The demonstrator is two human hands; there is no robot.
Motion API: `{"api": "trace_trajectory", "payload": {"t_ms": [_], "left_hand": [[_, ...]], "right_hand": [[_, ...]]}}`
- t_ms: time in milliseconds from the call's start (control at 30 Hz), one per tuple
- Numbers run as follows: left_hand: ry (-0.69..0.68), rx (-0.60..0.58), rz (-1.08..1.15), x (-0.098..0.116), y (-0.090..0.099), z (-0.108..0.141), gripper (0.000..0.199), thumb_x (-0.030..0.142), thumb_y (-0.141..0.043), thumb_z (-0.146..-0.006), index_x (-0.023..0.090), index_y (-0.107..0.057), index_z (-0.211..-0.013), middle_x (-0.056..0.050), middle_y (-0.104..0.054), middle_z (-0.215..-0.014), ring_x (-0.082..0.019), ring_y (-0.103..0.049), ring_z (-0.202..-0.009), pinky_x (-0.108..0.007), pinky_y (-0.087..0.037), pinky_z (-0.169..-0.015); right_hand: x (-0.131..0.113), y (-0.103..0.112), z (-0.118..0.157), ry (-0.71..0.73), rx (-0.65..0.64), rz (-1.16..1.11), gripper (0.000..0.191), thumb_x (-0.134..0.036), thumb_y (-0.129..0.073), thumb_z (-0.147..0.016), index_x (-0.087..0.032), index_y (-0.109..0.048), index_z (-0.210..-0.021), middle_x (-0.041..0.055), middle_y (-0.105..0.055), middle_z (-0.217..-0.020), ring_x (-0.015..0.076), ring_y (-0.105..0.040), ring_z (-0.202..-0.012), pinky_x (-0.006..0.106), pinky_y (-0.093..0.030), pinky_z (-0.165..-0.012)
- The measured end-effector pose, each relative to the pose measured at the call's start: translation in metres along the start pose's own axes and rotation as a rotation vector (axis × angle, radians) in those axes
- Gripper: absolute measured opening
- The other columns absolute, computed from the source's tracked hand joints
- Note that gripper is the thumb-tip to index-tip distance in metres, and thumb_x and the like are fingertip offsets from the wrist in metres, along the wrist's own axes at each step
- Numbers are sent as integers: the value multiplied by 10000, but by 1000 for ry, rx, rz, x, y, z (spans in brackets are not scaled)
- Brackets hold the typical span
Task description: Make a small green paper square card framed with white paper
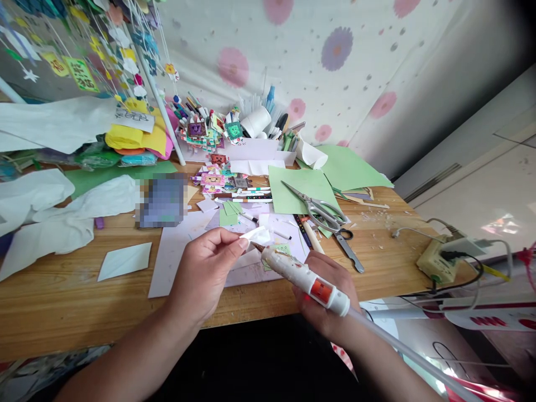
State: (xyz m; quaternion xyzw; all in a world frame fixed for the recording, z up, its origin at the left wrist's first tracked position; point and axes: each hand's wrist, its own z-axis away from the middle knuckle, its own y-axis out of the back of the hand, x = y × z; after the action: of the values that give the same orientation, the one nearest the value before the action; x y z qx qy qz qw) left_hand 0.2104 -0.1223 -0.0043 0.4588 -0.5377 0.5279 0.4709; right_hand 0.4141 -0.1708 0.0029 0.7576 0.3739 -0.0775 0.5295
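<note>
A white glue gun (288, 265) was held in the closed grip of the right hand (324, 290), at five o'clock from the middle of the view, with fingers wrapped around its body. From its rear end, a translucent glue stick (402, 352) was extended toward four o'clock. Its nozzle was pointed toward ten o'clock, close to a small white paper piece (256, 235); whether the two were touching could not be told. That piece was pinched in the narrow grip of the left hand (201, 273), between thumb and forefinger, and was held above a pale lilac sheet (165, 273) laid on the wooden bench (377, 273).

A white card (125, 261) was left on the bench at nine o'clock from the left hand. Farther off, at two o'clock from the nozzle, silver scissors (324, 215) were rested partly on a light green sheet (288, 190). A power strip (438, 259) was placed between three and four o'clock, with cables plugged in. At twelve o'clock, a tipped white cup (256, 121) was surrounded by pens. Paper ornaments (84, 75) were hung at ten o'clock, and the back was covered by a flower-patterned curtain (196, 33).
</note>
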Motion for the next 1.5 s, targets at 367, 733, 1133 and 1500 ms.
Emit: {"api": "trace_trajectory", "payload": {"t_ms": [367,733,1133,1500], "left_hand": [[-9,10,15,2,-2,-1,141,318,-720,-763,192,-667,-725,-4,-673,-768,-165,-597,-796,-269,-452,-740],[-147,-43,-235,4,3,2,109,313,-678,-807,229,-665,-740,-4,-694,-888,-176,-615,-873,-258,-447,-756],[87,0,91,1,0,-5,156,316,-729,-736,186,-655,-693,13,-623,-701,-139,-553,-732,-259,-425,-702],[14,-5,13,1,2,-1,160,339,-717,-776,194,-662,-737,7,-643,-746,-148,-570,-784,-279,-441,-755]], "right_hand": [[-2,3,0,-4,-29,-125,209,-53,-505,-667,-227,-390,-652,-5,-485,-645,157,-478,-614,295,-394,-553],[-3,4,-2,-18,-25,-119,228,-63,-519,-651,-228,-362,-638,-4,-459,-641,177,-499,-659,324,-440,-602],[-2,8,-5,-7,56,-199,221,-34,-501,-689,-245,-438,-701,-13,-488,-647,165,-493,-603,302,-416,-537],[-2,2,-3,-20,9,-58,241,-90,-499,-643,-235,-308,-638,0,-445,-604,162,-417,-573,303,-344,-527]]}}
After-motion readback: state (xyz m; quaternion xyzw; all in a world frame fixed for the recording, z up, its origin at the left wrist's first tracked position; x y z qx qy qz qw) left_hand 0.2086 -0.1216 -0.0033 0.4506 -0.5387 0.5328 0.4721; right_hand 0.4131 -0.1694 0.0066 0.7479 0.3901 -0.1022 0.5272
